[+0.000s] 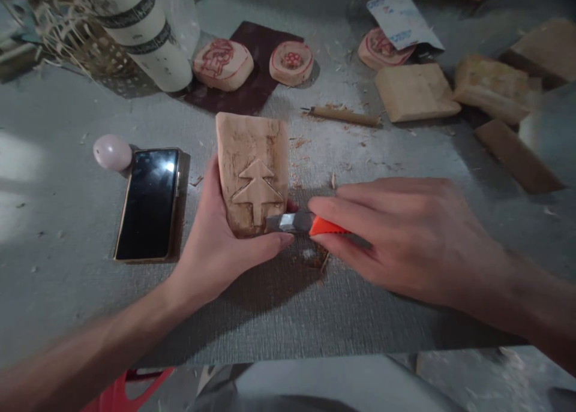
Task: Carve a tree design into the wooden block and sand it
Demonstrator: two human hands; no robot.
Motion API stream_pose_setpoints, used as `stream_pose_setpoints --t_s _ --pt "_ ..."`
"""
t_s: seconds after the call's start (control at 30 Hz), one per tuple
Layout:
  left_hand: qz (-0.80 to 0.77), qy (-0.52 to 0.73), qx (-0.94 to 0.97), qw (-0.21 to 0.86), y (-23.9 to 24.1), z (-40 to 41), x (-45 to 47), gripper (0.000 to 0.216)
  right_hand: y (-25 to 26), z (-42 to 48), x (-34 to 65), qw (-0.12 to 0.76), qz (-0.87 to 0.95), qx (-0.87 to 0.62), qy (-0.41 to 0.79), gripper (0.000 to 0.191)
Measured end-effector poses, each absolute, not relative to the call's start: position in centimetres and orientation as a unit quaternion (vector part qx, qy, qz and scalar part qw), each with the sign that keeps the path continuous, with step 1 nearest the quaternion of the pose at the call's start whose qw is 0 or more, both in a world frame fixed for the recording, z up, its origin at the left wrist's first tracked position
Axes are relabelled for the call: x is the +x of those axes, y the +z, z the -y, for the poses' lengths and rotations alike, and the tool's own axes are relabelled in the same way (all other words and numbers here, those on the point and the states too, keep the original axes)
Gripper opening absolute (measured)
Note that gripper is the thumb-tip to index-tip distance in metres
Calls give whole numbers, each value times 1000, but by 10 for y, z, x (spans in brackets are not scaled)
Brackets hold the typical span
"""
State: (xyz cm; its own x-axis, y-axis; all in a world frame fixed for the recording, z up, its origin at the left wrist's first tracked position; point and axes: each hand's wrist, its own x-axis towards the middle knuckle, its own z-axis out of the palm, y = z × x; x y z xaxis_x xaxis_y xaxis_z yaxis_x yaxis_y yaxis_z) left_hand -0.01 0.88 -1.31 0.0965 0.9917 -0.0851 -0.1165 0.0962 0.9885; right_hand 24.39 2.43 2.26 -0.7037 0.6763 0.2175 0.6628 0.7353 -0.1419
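Note:
In the middle of the view a pale wooden block [257,142] carries a raised tree shape, with darker carved ground around it. My left hand [225,238] is wrapped round the block from the left and below, its thumb lying along the lower edge. Coming from the right, my right hand [396,232] grips an orange-handled utility knife [327,225]. The knife's blade reaches the block's lower right part, beside the trunk of the tree. Whether the tip is sunk into the wood I cannot tell.
Left of the block lie a black phone [148,202] and a pinkish egg-shaped object [112,152]. Behind are a thin carving tool [344,116], a round carved piece [291,63], a dark sheet [252,37] and a white cylinder [144,40]. Wooden blocks [414,91] stand at the right, shavings around.

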Motion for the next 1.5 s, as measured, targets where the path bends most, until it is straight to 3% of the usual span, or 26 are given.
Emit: stream_pose_setpoints --t_s 0.27,0.6,0.73,1.5 --pt "-494 490 528 486 -12 -11 -2 86 24 -23 244 121 924 -361 40 28" --pt "-497 496 519 488 -11 -8 -1 93 24 -21 241 132 924 -358 15 29" --pt "-519 482 519 479 -9 -6 -2 83 23 -19 240 142 923 -357 0 30" --pt "-530 502 510 455 -15 -6 -4 77 15 -17 234 186 916 -349 -72 29"
